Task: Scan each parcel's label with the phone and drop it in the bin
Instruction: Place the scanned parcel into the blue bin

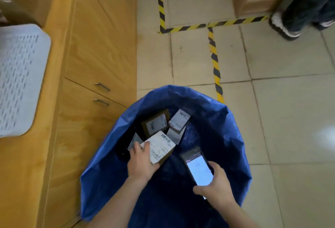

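The tiled floor point(272, 119) carries the blue-lined bin point(233, 129), just beside the wooden cabinet point(99, 46) along its left edge. Yellow-and-black tape point(214, 64) lies in lines on the tiles beyond the bin, and a shoe point(282, 28) stands near the far right corner.

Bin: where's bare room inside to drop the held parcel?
Bare liner shows on the bin's right side, between the white-labelled parcel and the phone. The far-left is crowded: brown box and flat packets around the held parcel in the left hand.
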